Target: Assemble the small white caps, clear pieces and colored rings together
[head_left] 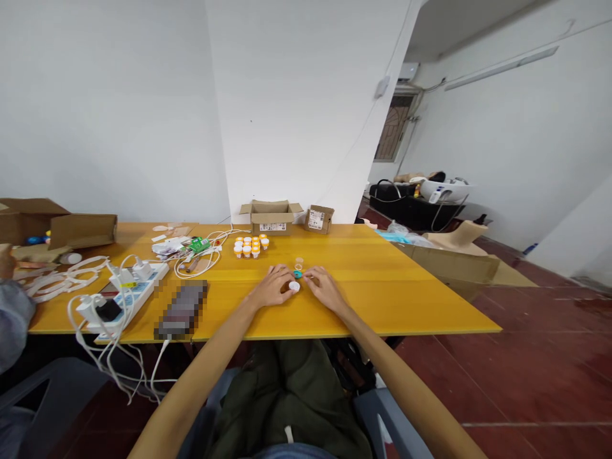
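Both my hands rest on the yellow table (392, 287) near its front middle. My left hand (273, 286) has its fingers curled around a small white round piece (294, 287). My right hand (323, 285) is closed beside it, fingertips at a small teal piece (298, 274). A tiny clear cup (299, 262) stands just behind them. Further back sits a cluster of several small white jars with orange lids (249, 246).
An open cardboard box (271, 217) and a smaller box (319, 219) stand at the table's back edge. A white power strip with plugs and cables (125, 290) and a dark blurred device (183, 309) lie to the left. More boxes (57, 228) and another person's sleeve (13, 322) are at far left.
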`<action>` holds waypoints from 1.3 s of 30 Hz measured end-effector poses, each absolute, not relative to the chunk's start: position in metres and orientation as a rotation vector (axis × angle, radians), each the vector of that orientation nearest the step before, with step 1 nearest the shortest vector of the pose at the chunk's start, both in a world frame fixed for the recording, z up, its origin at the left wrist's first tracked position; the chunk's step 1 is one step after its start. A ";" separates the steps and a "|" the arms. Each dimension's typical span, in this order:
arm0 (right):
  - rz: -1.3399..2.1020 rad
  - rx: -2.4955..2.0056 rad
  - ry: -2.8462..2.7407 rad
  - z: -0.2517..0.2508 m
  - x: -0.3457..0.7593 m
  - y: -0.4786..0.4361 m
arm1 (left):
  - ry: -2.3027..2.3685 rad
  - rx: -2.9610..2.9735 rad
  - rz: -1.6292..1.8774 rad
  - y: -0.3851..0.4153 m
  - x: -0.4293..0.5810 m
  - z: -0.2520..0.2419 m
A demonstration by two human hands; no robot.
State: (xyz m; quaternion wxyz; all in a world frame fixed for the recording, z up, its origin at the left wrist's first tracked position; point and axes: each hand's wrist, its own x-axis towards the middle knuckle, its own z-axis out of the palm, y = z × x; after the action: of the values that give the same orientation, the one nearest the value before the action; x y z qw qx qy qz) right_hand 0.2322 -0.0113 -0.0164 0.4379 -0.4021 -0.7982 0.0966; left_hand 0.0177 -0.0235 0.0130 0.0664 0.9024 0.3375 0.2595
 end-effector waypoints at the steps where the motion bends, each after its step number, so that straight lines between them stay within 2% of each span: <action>1: 0.237 -0.996 -1.989 -0.016 0.232 -0.011 | 1.016 2.720 0.792 -0.023 0.018 0.013; 17: 0.265 -0.958 -2.006 -0.012 0.230 -0.016 | 1.043 2.639 0.912 -0.024 0.017 0.018; 28: -0.015 -1.089 -2.147 -0.024 0.224 -0.012 | 1.416 2.263 1.331 0.001 0.011 0.005; 39: 0.017 -1.076 -2.181 -0.020 0.226 -0.012 | 1.613 2.033 1.383 0.017 -0.001 -0.007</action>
State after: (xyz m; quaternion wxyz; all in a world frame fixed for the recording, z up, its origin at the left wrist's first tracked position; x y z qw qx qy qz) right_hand 0.2257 -0.0121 -0.0199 0.3473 -0.4149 -0.8410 0.0064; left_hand -0.0012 0.0170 -0.0074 0.1002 0.6879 0.5456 0.4680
